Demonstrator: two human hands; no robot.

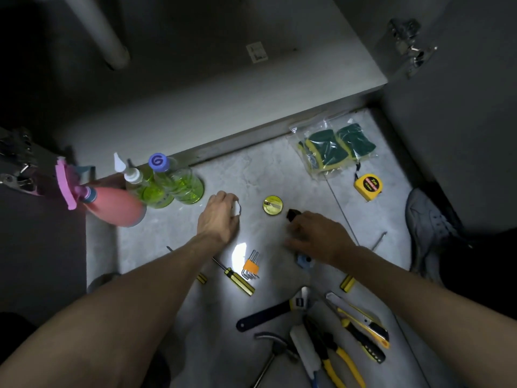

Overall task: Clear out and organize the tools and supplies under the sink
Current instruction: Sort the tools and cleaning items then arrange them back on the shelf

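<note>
Inside plastic bag (pixel 321 130), green sponges (pixel 340 144)

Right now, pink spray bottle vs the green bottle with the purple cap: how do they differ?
The pink spray bottle lies on its side on the floor; the green bottle with the purple cap stands upright. The pink spray bottle is opaque with a pink trigger head; the green bottle is see-through with a round purple cap. The pink one is farther left, the green one nearer the left hand. Both sit along the cabinet edge, untouched.
</note>
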